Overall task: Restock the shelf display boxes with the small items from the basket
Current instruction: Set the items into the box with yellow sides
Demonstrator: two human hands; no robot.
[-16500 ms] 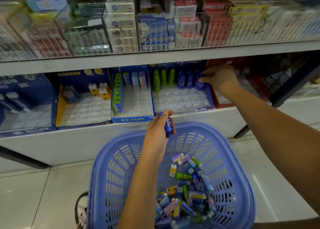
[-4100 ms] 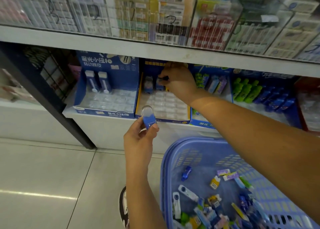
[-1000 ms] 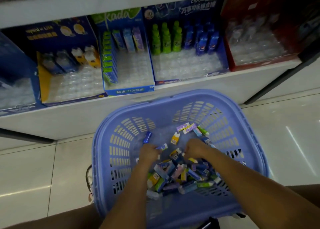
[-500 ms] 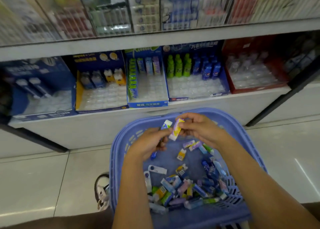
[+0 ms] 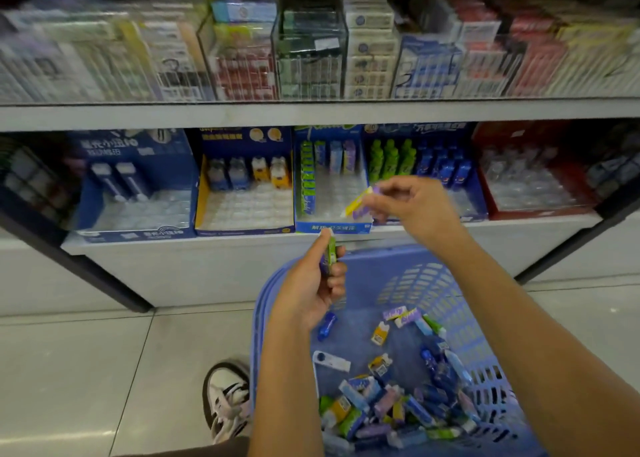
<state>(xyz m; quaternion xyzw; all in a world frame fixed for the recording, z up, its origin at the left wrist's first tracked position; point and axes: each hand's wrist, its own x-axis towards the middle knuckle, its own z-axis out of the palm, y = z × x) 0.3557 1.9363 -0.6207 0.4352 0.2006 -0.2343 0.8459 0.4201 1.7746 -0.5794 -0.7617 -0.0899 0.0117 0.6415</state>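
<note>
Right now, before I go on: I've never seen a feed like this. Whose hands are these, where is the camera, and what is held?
There is no machine: these are a person's two bare hands, filmed by one wide-angle camera worn on the head, looking forward and down. The left hand grips a small green-and-purple packet; the right hand pinches a small yellow-and-purple packet. Below them is a blue plastic slotted basket with a heap of small coloured packets. Ahead, on the white lower shelf, stand partly filled cardboard display boxes, where such packets go. The shelf above is too blurred to read.
</note>
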